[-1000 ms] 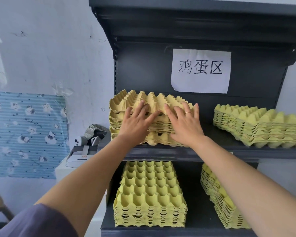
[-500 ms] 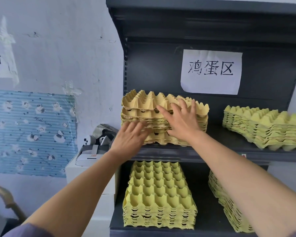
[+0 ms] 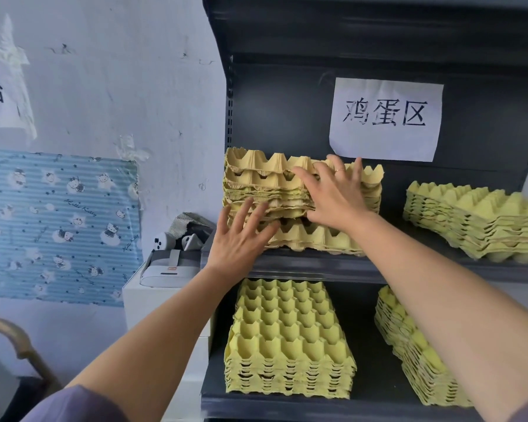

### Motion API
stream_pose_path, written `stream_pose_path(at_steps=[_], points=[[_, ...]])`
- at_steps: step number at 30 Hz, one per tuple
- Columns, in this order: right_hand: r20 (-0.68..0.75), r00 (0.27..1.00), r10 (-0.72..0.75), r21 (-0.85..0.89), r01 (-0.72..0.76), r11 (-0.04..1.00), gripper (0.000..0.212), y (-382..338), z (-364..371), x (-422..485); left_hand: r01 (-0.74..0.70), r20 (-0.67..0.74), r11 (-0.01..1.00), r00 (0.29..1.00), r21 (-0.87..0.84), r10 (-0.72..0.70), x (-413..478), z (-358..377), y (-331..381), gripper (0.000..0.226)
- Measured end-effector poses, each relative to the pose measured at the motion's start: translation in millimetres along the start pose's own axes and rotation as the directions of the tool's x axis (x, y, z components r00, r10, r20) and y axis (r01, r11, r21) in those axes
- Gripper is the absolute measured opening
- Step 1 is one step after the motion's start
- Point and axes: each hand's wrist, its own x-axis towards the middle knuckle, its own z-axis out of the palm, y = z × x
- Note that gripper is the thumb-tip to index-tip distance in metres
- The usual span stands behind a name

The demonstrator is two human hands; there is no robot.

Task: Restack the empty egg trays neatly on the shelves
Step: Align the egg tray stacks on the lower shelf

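- Head view: my left hand is open, its fingers straight and spread. The fingertips touch the near left corner of the left stack on the upper shelf.
- My right hand is open too, palm flat against the near face of that stack. Its fingers fan up to the top tray, and one of them wears a ring. Neither hand grips anything.
- This stack stands at the left end of the upper shelf, near the front edge. Its trays are unevenly nested, with gaps between the top ones, and the bottom tray juts out toward me.
- A second stack lies at the right end of the same shelf, well apart from the first and turned at an angle.
- On the lower shelf, a tidy stack sits at the left, below my hands. Another stack at the right is partly hidden by my right forearm.
- A paper sign with handwritten characters hangs on the back panel, above my right hand.
- Left of the shelves, a white box carries a small grey-and-white device. A blue cartoon poster hangs on the wall farther left.
- My purple sleeve shows at the bottom edge.
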Motion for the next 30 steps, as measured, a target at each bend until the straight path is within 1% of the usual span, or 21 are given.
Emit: stream_pose_path(at_steps=[3,5,7,10,15,16,20,23,25,27,30], points=[[0.018,1.0,-0.025,-0.007,0.025,1.0,0.09,-5,6,-14,0.026,-0.028,1.0,0.999,-0.011,-0.027,2,0,0,0.091],[0.01,0.999,-0.032,0.002,0.032,0.999,0.09,-7,10,-20,0.05,-0.034,0.999,0.998,-0.017,-0.051,4,0,2,0.106],[-0.001,1.0,-0.029,0.022,0.029,0.999,0.095,-7,8,-21,0.071,-0.016,0.997,0.997,-0.023,-0.071,7,-3,3,0.119],[0.001,1.0,-0.023,0.042,0.023,0.999,0.103,-7,4,-19,0.072,0.034,0.997,0.997,-0.001,-0.072,17,-6,5,0.126],[-0.002,1.0,-0.009,0.038,0.009,0.999,0.101,-13,6,-25,0.052,0.16,0.999,0.986,0.001,-0.052,36,-13,14,0.121],[-0.009,1.0,-0.007,0.036,0.007,0.999,0.1,-12,8,-25,0.053,0.167,0.999,0.985,-0.006,-0.051,39,-13,14,0.12],[-0.056,0.998,-0.002,0.028,0.004,1.0,0.099,-15,16,-30,0.073,0.119,0.997,0.99,0.011,-0.074,37,-10,13,0.124],[-0.039,0.999,-0.002,0.034,0.003,0.999,0.102,-18,17,-33,0.085,0.122,0.996,0.989,-0.008,-0.083,35,-10,17,0.117],[-0.028,1.0,-0.011,0.048,0.013,0.999,0.103,-17,15,-34,0.1,0.154,0.994,0.984,-0.035,-0.094,35,-14,21,0.112],[-0.015,1.0,-0.024,0.074,0.025,0.997,0.101,-15,12,-35,0.116,0.189,0.991,0.977,-0.073,-0.1,35,-16,23,0.107],[0.018,0.999,-0.036,0.124,0.034,0.992,0.093,-12,8,-34,0.136,0.204,0.983,0.973,-0.126,-0.109,38,-22,24,0.095]])
